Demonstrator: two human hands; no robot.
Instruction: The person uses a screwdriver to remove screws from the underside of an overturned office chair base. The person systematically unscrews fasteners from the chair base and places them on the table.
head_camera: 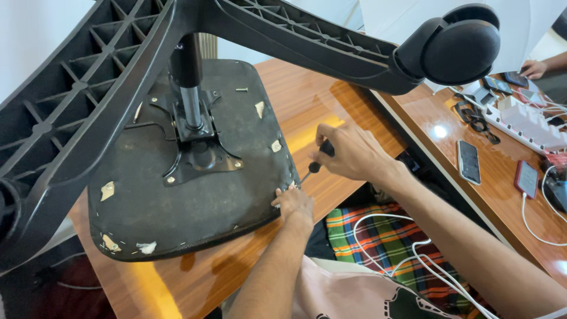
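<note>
The head view looks down on an office chair turned upside down on a wooden bench [331,100]. The chair seat [177,207] lies flat with its black fabric underside facing up, and some pale torn patches show on it. A metal plate [198,156] sits in the middle of the seat, and the chair post [189,88] rises from this plate. The black plastic legs [77,106] of the chair base spread above the seat, and one wheel [458,47] is at the upper right. A loose screw [241,90] lies on the seat near its far edge.

The right hand [351,153] is closed around the dark handle of a screwdriver [316,162]. The tool points down and to the left, and its tip is at the right edge of the seat. The left hand [293,205] rests on this same edge, just beside the tip, with the fingers pressed on the fabric and holding nothing else.

On a second bench at the right lie two phones [469,161], a white power strip [528,121] and several cables. Another person's hand [534,69] shows at the far right. Below the arms there are a checked cloth [384,236] and a white cable [407,248].
</note>
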